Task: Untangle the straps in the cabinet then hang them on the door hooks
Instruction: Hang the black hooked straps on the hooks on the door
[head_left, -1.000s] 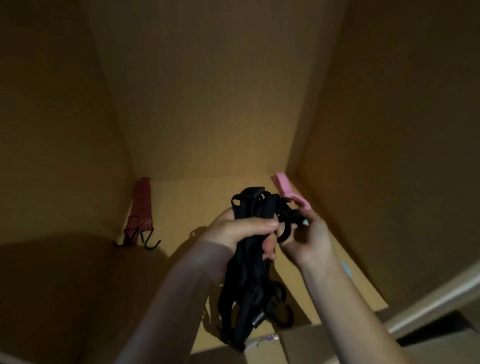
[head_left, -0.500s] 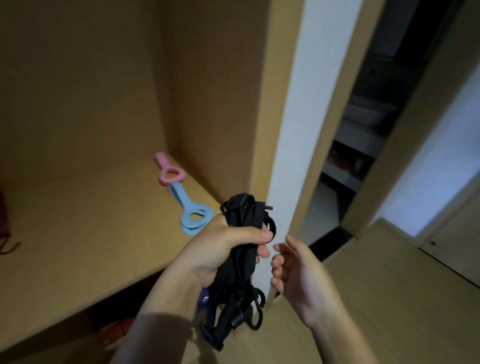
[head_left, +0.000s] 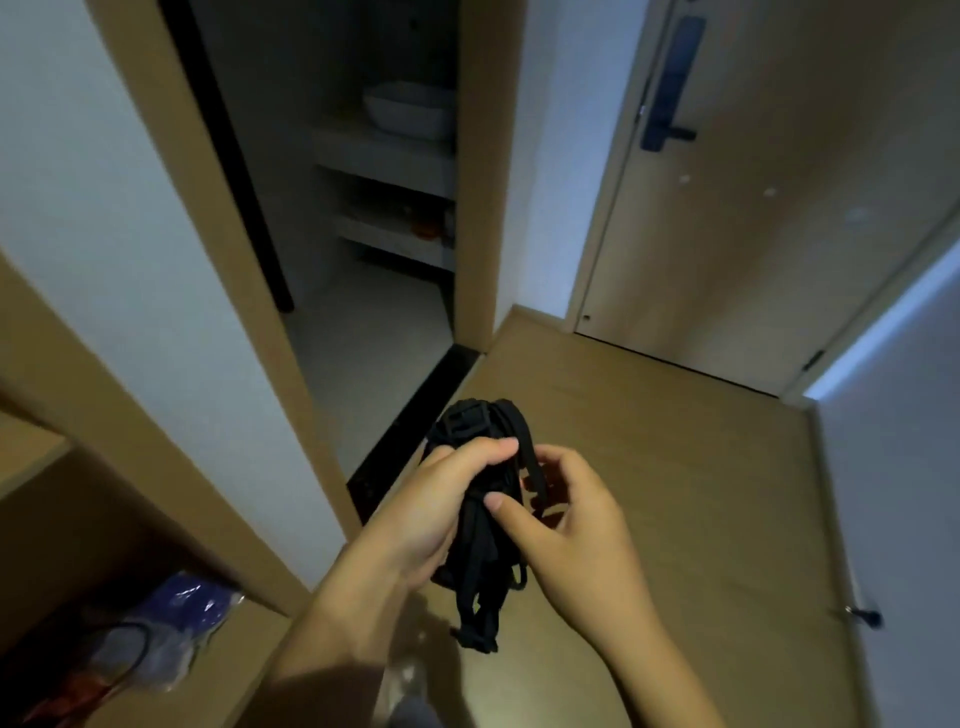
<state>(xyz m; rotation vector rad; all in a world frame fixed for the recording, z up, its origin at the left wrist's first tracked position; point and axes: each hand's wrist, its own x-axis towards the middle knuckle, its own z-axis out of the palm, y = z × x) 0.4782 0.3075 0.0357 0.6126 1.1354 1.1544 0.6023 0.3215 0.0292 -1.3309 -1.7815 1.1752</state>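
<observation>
A tangled bundle of black straps (head_left: 480, 566) hangs in front of me over the wooden floor. My left hand (head_left: 431, 512) grips the bundle near its top, fingers wrapped across it. My right hand (head_left: 566, 525) is beside it on the right; its thumb presses on the bundle and its fingers curl round a loop of strap. The wooden door (head_left: 769, 197) stands at the far right, with small pale hooks (head_left: 769, 191) on its face. The cabinet (head_left: 78, 519) is at the lower left.
A blue bag and dark cords (head_left: 171, 623) lie on the cabinet's lower shelf. A doorway opens to a dim room with a white basin (head_left: 408, 111). A dark electronic lock (head_left: 670, 83) is on the door. A white door (head_left: 904, 467) stands at the right.
My view swung right from the cabinet interior to the hallway and door. The bundle came out with my left hand. My right hand let go, then took hold of a strap loop again.
</observation>
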